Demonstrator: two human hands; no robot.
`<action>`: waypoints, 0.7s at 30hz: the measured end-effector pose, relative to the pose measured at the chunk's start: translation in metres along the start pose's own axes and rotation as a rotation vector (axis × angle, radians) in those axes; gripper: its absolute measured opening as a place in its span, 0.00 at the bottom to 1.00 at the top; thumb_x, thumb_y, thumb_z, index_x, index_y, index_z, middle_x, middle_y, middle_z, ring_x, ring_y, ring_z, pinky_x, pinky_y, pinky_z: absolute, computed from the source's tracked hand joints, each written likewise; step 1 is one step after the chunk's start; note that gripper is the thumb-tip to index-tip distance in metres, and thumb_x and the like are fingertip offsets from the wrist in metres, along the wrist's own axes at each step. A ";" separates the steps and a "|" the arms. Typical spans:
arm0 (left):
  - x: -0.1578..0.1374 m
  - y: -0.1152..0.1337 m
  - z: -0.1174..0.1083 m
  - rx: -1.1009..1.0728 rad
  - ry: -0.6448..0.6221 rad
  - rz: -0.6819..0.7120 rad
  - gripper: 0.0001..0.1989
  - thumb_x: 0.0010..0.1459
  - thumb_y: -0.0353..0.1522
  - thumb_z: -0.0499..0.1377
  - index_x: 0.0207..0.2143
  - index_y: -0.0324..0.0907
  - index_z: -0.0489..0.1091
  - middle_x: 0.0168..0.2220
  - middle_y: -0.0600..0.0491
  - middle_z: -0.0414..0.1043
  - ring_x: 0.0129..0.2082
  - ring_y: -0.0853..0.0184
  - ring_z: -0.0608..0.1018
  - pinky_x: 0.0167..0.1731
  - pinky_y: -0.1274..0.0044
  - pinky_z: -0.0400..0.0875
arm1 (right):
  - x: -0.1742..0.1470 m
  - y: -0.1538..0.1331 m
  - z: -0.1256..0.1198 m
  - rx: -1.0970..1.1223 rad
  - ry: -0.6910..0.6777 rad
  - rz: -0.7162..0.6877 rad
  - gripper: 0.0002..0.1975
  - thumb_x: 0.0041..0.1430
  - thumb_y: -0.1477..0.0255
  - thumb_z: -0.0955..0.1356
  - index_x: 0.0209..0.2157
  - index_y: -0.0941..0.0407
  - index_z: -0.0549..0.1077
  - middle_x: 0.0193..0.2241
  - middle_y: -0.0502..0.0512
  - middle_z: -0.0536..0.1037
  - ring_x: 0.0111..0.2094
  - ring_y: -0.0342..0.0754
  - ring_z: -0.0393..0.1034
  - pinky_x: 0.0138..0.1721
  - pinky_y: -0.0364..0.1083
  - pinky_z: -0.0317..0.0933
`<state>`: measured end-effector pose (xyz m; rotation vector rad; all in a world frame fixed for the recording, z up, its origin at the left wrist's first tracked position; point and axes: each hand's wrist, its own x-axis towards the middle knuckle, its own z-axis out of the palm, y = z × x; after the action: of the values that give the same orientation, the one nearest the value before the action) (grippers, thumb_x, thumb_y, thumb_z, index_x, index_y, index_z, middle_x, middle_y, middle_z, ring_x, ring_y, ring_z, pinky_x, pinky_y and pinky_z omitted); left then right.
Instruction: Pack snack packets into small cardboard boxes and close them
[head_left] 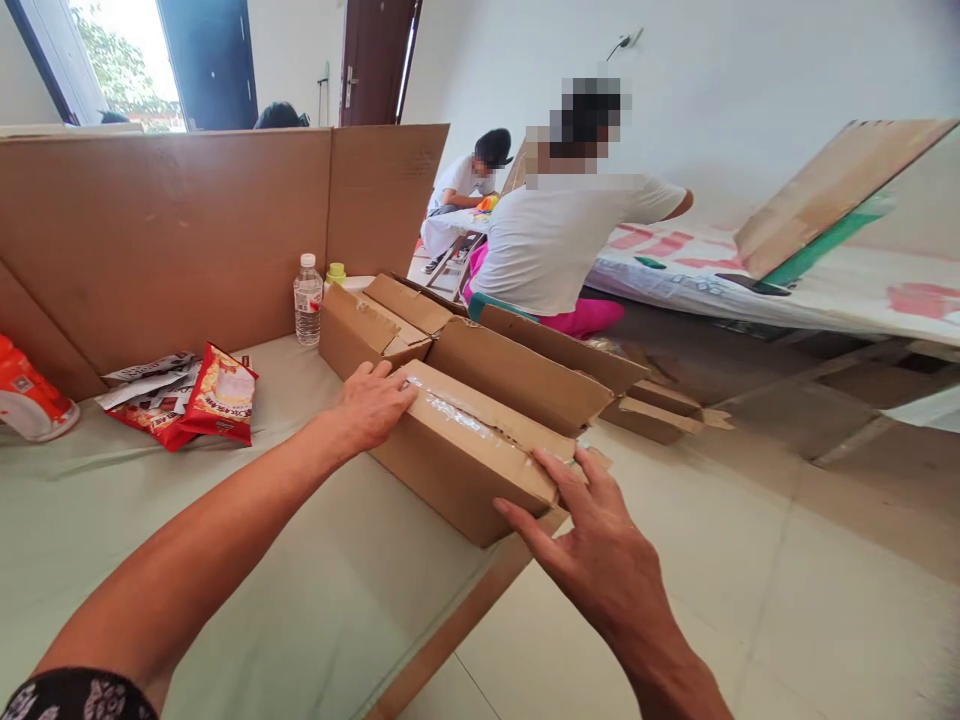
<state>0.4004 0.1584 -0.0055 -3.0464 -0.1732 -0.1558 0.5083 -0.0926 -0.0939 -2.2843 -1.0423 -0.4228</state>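
A long cardboard box (pixel 450 465) with clear tape along its top lies at the table's right edge. My left hand (pixel 371 405) grips its far left end, fingertips over the upper edge. At the near right end, my right hand (pixel 596 530) has its thumb on the front side and its fingers on the top corner. Directly behind stands an opened cardboard box (pixel 517 370) with raised flaps. Another carton (pixel 367 325) sits beside it, farther left.
A clear water bottle (pixel 307 305), red snack packets (pixel 221 395) and an orange-red bottle (pixel 30 395) stand or lie on the cloth-covered table (pixel 300 560). A tall cardboard panel (pixel 187 220) rises behind. A person in white (pixel 555 245) sits near another table (pixel 825 280).
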 end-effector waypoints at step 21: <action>-0.006 0.015 0.007 -0.111 -0.054 -0.163 0.31 0.65 0.33 0.62 0.67 0.43 0.58 0.68 0.41 0.60 0.58 0.53 0.74 0.52 0.60 0.76 | -0.001 0.000 0.024 0.069 0.052 -0.007 0.50 0.62 0.40 0.61 0.72 0.62 0.50 0.65 0.80 0.62 0.62 0.76 0.64 0.53 0.73 0.65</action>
<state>0.3968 0.1435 -0.0138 -3.1469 -0.4309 -0.0964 0.5084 -0.0783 -0.1129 -2.1977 -1.0233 -0.4403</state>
